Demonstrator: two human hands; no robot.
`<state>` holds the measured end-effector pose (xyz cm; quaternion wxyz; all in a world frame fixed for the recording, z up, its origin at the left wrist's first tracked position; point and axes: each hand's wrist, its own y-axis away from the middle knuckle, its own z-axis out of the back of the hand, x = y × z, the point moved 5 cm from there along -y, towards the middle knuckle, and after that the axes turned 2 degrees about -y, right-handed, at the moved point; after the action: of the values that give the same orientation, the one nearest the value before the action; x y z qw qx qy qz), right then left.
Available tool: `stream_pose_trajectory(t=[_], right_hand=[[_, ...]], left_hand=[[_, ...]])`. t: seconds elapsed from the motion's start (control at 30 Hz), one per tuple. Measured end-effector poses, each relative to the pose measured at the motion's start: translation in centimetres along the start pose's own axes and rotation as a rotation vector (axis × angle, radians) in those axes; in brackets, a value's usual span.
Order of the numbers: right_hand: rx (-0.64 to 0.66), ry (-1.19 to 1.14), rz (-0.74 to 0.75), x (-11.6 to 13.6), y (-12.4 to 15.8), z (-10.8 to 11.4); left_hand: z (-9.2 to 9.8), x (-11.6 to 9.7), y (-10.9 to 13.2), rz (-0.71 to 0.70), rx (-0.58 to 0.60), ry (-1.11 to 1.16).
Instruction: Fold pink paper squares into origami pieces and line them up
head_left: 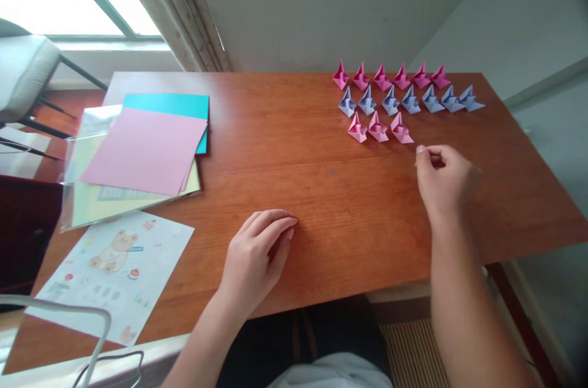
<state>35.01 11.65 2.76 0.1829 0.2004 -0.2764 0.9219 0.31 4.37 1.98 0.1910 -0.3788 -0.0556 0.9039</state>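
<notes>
My left hand (257,253) rests on the wooden table (294,149) near its front edge, fingers loosely curled and together, holding nothing. My right hand (443,180) hovers just right of and below the front row of folded paper pieces, fingers pinched together with nothing visible in them. Three rows of small origami shapes stand at the table's far right: several dark pink ones (390,77) at the back, several blue ones (408,100) in the middle, and three light pink ones (377,129) in front.
A stack of paper sheets lies at the left: a pink sheet (144,149) on top, a teal sheet (169,104) behind, a plastic sleeve beneath. A printed bear sheet (114,272) lies near the front left corner. A chair stands at far left.
</notes>
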Motion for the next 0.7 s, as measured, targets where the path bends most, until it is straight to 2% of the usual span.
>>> stream_pose_trajectory(t=[0.07,0.17,0.23,0.3,0.4,0.5,0.6,0.7], right_hand=[[0.062,-0.058,0.028,1.1,2.1,0.0],[0.257,-0.223,0.151,4.2,6.1,-0.5],[0.379,-0.323,0.265,6.4,8.6,-0.9],[0.445,-0.347,0.355,7.9,10.4,-1.1],[0.453,-0.336,0.413,8.5,11.2,-1.3],[0.457,-0.373,0.383,8.2,10.8,-1.5],[0.471,-0.380,0.392,8.1,10.7,-1.5],[0.474,-0.374,0.399,8.1,10.8,-1.5]], left_hand=[[0.0,-0.2,0.1,-0.005,-0.006,0.010],[0.4,-0.2,0.2,-0.009,0.001,-0.004],[1.4,0.2,0.0,0.008,0.005,-0.078],[3.4,1.0,-0.6,0.061,-0.068,-0.269],[7.1,2.9,-2.3,0.255,-0.137,-0.600],[9.4,4.7,-4.2,0.369,-0.054,-0.799],[10.5,5.8,-5.1,0.460,0.004,-0.871],[10.5,6.2,-4.9,0.525,0.071,-0.880]])
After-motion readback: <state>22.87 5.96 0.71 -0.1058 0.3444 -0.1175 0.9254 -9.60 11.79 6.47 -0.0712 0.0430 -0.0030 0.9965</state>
